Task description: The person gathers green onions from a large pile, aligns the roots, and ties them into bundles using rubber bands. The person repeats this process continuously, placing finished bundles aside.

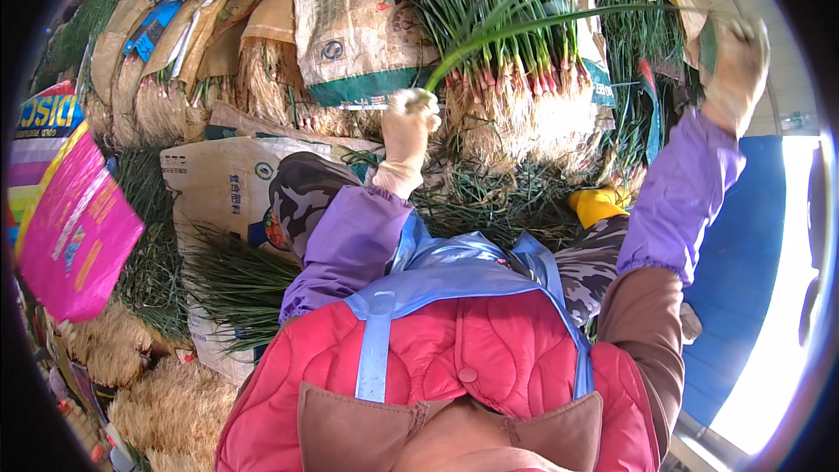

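My left hand (411, 134), in a pale glove, is closed around the base of a few long green leaves (485, 44) in front of my chest. One leaf arcs across to the upper right, where its thin end meets my right hand (737, 72). That gloved hand is raised and motion-blurred, its fingers curled at the leaf's end. Just beyond my hands lies a thick bundle of green onion-like plants (511, 33), with pinkish stem bases and pale stringy roots (524, 121) towards me. Loose leaves (485, 200) cover the ground between my knees.
Rooted bundles (177, 108) under fertilizer sacks (360, 26) line the far left. A flattened sack (216, 177) with cut greens (242, 282) lies by my left leg. A pink printed sack (78, 229) stands farther left. A blue panel (734, 262) borders my right.
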Motion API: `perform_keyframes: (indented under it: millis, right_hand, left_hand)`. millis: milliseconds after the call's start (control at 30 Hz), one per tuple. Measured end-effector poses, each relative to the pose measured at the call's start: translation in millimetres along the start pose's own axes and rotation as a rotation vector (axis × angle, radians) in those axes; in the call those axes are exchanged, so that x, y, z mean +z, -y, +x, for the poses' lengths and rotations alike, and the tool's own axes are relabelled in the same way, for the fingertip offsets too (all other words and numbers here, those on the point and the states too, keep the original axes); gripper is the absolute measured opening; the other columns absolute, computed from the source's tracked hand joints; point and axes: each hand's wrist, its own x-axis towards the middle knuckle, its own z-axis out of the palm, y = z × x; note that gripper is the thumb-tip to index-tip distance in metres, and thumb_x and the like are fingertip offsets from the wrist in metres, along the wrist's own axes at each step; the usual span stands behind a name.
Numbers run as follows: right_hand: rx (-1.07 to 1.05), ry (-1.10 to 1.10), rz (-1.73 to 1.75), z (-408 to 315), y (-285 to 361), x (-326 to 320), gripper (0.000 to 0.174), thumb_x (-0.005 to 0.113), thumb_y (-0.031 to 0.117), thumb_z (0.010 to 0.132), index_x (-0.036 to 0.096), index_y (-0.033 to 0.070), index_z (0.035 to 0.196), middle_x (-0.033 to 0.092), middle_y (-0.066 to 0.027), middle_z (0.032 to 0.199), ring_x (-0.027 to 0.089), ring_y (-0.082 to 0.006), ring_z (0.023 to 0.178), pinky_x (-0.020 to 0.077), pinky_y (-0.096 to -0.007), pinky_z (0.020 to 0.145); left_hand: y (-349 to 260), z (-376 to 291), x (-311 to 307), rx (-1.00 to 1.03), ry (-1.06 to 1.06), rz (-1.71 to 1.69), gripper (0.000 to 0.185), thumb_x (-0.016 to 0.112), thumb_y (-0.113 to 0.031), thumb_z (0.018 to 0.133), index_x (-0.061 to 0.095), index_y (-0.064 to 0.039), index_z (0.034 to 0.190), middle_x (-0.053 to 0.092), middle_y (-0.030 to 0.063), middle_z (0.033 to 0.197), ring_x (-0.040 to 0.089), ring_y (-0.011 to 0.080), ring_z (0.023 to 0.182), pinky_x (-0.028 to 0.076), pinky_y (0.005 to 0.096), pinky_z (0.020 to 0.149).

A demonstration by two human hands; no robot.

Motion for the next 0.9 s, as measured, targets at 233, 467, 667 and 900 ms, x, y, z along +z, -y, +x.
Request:
perform_keyframes:
  millis: [233,467,667,900]
  right_hand:
    - [0.585,0.448,0.407,-140.0,-47.0,-2.8,0.020,0.055,0.016,0.088,0.067,0.003,0.096,0.068,-0.0097,0.090,0.059,-0.0153,0.071,0.0475,-0.0303,0.066]
    - [0.282,0.836,0.239,-216.9,100.2,134.1,0.032,0.063,0.038,0.089,0.070,0.009,0.102,0.070,-0.0119,0.088,0.065,-0.0264,0.078,0.0512,-0.0361,0.074]
    - [0.529,1.006,0.008,-205.0,135.1,158.5,0.024,0.067,0.030,0.085,0.068,0.007,0.091,0.069,-0.0093,0.082,0.060,-0.0194,0.065,0.0519,-0.0366,0.067]
    - [0.938,0.869,1.254,-280.9,142.7,121.9,0.018,0.067,0.015,0.090,0.068,0.002,0.103,0.068,0.0010,0.083,0.055,-0.0060,0.065,0.0440,-0.0200,0.061]
  left_hand:
    - [-4.9,20.8,-12.3,-0.185,-0.074,-0.380,0.013,0.061,-0.017,0.094,0.059,-0.004,0.093,0.059,0.0030,0.068,0.042,0.0070,0.045,0.032,0.0226,0.039]
    - [10.3,11.1,9.9,-0.391,0.265,-0.314,0.030,0.060,-0.025,0.095,0.064,0.000,0.111,0.059,0.0012,0.070,0.044,0.0071,0.055,0.032,0.0208,0.046]
    - [11.5,10.6,4.1,-0.383,0.361,-0.131,0.026,0.058,-0.023,0.096,0.064,-0.004,0.112,0.070,0.0069,0.096,0.048,0.0053,0.062,0.037,0.0185,0.051]
    - [22.7,-2.1,22.5,-0.416,0.479,-0.039,0.026,0.069,-0.018,0.090,0.064,-0.003,0.110,0.067,0.0016,0.089,0.043,0.0020,0.056,0.030,0.0164,0.046]
